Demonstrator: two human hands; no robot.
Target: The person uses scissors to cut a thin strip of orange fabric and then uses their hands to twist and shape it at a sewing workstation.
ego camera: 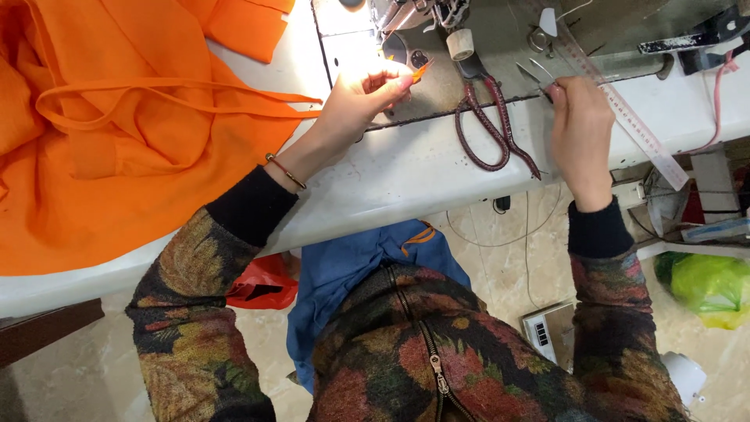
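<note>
My left hand (pixel 361 100) pinches a small orange scrap of fabric (pixel 422 70) near the sewing machine's needle area (pixel 406 23). My right hand (pixel 580 129) holds small metal snips (pixel 533 74), blades pointing up and left. Between my hands lie large scissors (pixel 488 125) with dark red wrapped handles. A big orange garment (pixel 117 133) with thin straps covers the left of the white table (pixel 414 172).
A long clear ruler (pixel 625 113) lies diagonally at the right. A thread spool (pixel 460 44) stands by the machine. Below the table are a green bag (pixel 707 285), a red bag (pixel 262 285), a small white device (pixel 547 328) and cables on the tiled floor.
</note>
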